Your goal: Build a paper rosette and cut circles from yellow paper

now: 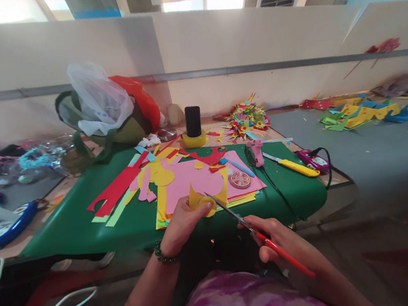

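My left hand [187, 217] pinches a piece of yellow paper [196, 197] with curved cuts, held above the front edge of the green mat. In my right hand [277, 237] is a pair of scissors [235, 215] with red handles, its blades pointing up and left at the yellow paper. The blade tips reach the paper's right part; whether they are cutting into it I cannot tell. Behind my hands lie pink paper sheets [181, 180], with a yellow paper circle [164, 177] to their left.
Red paper strips [119, 186] spread over the green mat [76, 226] at left. A pink glue gun [257, 153], a yellow utility knife [297, 167] and a blue pen-like tool [240, 167] lie at right. Behind stand a phone [193, 121] and a colourful paper ball [249, 119].
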`<action>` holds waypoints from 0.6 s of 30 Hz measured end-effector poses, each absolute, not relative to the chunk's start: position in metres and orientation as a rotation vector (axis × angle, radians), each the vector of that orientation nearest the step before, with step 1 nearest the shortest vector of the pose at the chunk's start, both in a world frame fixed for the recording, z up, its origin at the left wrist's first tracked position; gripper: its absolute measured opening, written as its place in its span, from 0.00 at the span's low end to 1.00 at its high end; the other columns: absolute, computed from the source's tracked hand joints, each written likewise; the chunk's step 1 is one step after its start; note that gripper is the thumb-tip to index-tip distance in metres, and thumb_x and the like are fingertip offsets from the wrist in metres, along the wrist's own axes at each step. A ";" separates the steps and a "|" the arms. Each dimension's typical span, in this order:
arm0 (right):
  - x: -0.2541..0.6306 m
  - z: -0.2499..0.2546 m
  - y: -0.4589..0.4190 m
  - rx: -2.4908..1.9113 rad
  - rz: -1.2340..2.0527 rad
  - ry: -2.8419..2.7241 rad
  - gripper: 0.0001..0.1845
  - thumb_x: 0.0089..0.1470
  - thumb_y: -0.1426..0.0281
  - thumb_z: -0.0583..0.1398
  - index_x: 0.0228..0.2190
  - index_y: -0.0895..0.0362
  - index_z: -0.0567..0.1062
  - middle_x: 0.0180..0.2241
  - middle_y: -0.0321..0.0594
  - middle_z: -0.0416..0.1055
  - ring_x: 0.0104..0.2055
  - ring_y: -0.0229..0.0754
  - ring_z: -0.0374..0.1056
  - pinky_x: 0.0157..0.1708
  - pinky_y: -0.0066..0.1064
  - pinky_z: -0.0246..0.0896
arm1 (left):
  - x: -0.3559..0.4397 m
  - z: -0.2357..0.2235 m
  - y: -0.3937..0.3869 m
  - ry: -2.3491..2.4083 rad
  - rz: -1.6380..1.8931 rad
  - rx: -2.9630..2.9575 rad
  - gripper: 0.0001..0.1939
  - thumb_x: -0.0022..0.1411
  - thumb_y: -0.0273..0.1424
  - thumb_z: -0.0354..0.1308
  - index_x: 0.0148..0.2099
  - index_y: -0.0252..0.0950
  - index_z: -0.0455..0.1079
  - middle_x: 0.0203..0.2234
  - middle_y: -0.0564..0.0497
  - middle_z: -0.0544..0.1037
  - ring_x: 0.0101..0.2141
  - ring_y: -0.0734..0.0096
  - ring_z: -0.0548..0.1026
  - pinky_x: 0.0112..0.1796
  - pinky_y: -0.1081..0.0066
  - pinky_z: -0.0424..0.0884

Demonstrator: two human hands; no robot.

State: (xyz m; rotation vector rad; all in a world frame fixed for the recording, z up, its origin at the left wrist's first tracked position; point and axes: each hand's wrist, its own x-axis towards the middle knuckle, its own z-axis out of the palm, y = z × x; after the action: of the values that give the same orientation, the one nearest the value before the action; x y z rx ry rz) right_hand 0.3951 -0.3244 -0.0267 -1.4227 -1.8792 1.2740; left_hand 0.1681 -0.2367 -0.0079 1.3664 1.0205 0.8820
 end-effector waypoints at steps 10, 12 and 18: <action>0.394 -0.032 -0.319 -1.373 1.266 -1.879 0.43 0.44 0.35 0.58 0.45 0.59 0.71 0.21 0.28 0.53 0.21 0.33 0.51 0.20 0.25 0.45 | 0.167 -0.006 -0.233 1.014 0.916 1.323 0.20 0.44 0.44 0.68 0.33 0.32 0.77 0.28 0.48 0.79 0.29 0.68 0.71 0.30 0.71 0.67; 0.395 -0.033 -0.318 -1.366 1.251 -1.877 0.47 0.42 0.31 0.55 0.46 0.59 0.71 0.21 0.28 0.53 0.21 0.34 0.51 0.20 0.25 0.44 | 0.167 -0.007 -0.232 0.994 0.941 1.296 0.20 0.45 0.43 0.69 0.35 0.32 0.77 0.30 0.48 0.80 0.31 0.67 0.73 0.33 0.71 0.69; 0.391 -0.035 -0.313 -1.411 1.150 -1.872 0.56 0.35 0.25 0.46 0.44 0.60 0.72 0.20 0.28 0.52 0.22 0.34 0.47 0.21 0.26 0.43 | 0.171 -0.013 -0.226 0.944 1.086 1.220 0.24 0.45 0.44 0.70 0.39 0.31 0.77 0.34 0.46 0.81 0.36 0.64 0.75 0.38 0.69 0.71</action>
State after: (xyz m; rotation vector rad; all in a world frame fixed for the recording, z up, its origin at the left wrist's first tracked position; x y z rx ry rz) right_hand 0.3905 -0.3128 -0.0353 -1.4106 -1.8715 1.1502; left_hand 0.1713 -0.2264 -0.0132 1.2200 0.9438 1.0861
